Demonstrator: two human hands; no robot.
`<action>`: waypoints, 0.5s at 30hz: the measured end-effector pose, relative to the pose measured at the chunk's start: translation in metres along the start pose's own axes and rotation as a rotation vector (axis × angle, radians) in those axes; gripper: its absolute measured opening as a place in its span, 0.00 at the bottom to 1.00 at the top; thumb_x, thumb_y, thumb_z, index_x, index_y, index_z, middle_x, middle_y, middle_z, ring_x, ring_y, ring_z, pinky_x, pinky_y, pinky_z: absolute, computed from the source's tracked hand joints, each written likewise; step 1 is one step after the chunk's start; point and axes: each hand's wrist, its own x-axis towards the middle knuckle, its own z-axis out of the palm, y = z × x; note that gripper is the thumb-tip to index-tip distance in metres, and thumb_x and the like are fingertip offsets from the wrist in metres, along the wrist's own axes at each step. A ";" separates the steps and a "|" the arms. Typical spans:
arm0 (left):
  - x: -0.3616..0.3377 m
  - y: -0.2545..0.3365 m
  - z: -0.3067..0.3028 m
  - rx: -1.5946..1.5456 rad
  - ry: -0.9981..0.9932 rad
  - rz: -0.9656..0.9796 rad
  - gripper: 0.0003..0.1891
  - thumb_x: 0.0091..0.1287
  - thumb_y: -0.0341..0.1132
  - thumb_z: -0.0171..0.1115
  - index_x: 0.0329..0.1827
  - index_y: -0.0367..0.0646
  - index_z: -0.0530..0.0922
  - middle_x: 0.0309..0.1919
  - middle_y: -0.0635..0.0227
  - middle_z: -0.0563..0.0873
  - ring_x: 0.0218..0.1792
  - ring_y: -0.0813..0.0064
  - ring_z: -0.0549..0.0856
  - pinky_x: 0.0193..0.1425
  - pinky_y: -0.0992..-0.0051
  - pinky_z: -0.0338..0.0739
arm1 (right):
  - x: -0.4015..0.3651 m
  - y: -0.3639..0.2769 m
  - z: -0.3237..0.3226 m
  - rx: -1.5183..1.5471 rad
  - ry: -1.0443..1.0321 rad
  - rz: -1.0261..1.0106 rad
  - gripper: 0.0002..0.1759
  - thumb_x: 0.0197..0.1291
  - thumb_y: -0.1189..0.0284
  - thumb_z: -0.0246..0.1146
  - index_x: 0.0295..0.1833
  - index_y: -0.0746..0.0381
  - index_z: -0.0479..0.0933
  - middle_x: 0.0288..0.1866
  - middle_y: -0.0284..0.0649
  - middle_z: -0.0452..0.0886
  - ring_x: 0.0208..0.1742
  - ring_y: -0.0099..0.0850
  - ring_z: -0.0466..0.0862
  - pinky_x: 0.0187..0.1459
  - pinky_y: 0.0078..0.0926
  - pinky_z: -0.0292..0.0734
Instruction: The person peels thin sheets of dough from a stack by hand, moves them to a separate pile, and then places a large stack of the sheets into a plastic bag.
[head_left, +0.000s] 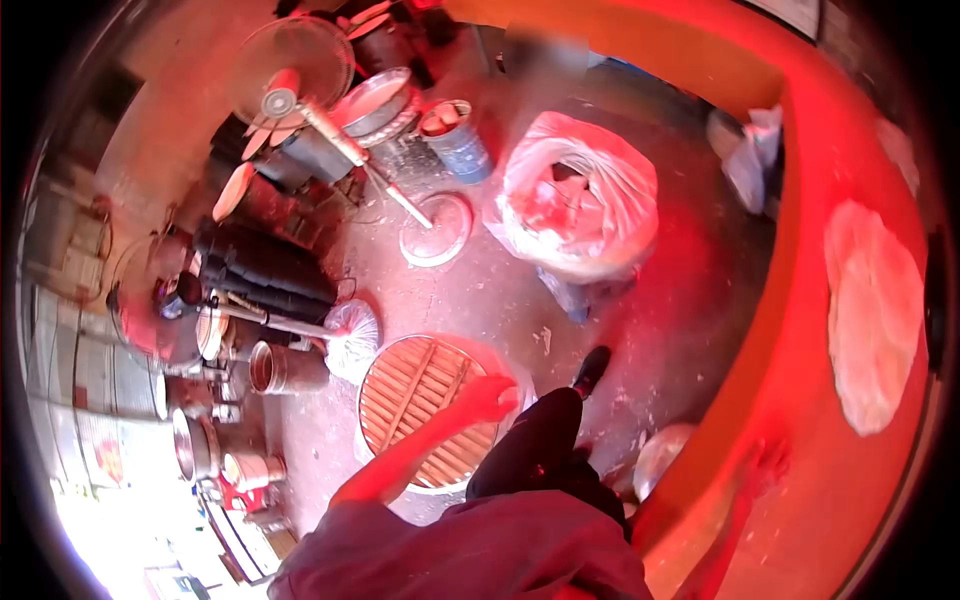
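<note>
My left hand (490, 398) is held over the edge of a round slatted wooden lid (385, 400), its fingers curled in. Whatever they may hold is hidden. The lid has crossbars and a pale rim, and stands low beside my leg. On the other side, my right hand (768, 465) is over the orange-lit counter (800, 530), fingers loosely apart with nothing visible in them. Farther along that counter lies a long, flat oval piece of bread or dough (875, 315), apart from my right hand. Red light blurs the finer detail.
A large white plastic-lined container (575, 200) stands ahead. A pedestal fan (335, 135), a second fan (250, 305), a blue bucket (458, 150) and a metal basin (375, 100) crowd the left. A rounded bag-like object (660, 458) sits beside the counter's base.
</note>
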 end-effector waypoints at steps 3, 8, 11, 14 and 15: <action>0.060 0.012 0.018 0.035 -0.066 0.048 0.20 0.59 0.44 0.66 0.51 0.44 0.80 0.42 0.56 0.84 0.42 0.52 0.84 0.45 0.58 0.78 | 0.053 -0.003 0.015 -0.006 -0.036 -0.047 0.19 0.58 0.67 0.67 0.52 0.65 0.77 0.49 0.52 0.79 0.47 0.44 0.82 0.48 0.37 0.77; 0.176 0.052 -0.006 -0.049 -0.209 0.101 0.19 0.59 0.42 0.65 0.52 0.45 0.78 0.41 0.55 0.82 0.42 0.49 0.82 0.44 0.55 0.77 | 0.095 -0.001 0.025 -0.071 -0.105 -0.005 0.19 0.59 0.67 0.66 0.53 0.65 0.77 0.51 0.53 0.79 0.49 0.44 0.82 0.49 0.37 0.77; 0.241 0.068 -0.010 -0.083 -0.261 0.141 0.20 0.59 0.42 0.64 0.53 0.45 0.77 0.41 0.55 0.82 0.43 0.48 0.82 0.44 0.54 0.76 | 0.098 0.001 0.027 -0.103 -0.136 0.051 0.20 0.59 0.67 0.66 0.54 0.65 0.77 0.52 0.53 0.78 0.49 0.44 0.82 0.50 0.38 0.76; 0.307 0.085 0.003 -0.150 -0.300 0.229 0.20 0.60 0.41 0.64 0.54 0.43 0.77 0.41 0.54 0.82 0.43 0.48 0.81 0.45 0.53 0.76 | 0.101 -0.005 0.027 -0.106 -0.154 0.119 0.20 0.60 0.67 0.65 0.55 0.65 0.76 0.53 0.53 0.78 0.50 0.44 0.81 0.51 0.38 0.76; 0.329 0.091 0.010 -0.173 -0.294 0.293 0.20 0.60 0.41 0.64 0.53 0.42 0.77 0.42 0.53 0.82 0.43 0.48 0.81 0.46 0.53 0.76 | 0.101 -0.007 0.029 -0.104 -0.152 0.140 0.20 0.60 0.67 0.65 0.55 0.65 0.76 0.53 0.53 0.78 0.51 0.44 0.81 0.51 0.38 0.76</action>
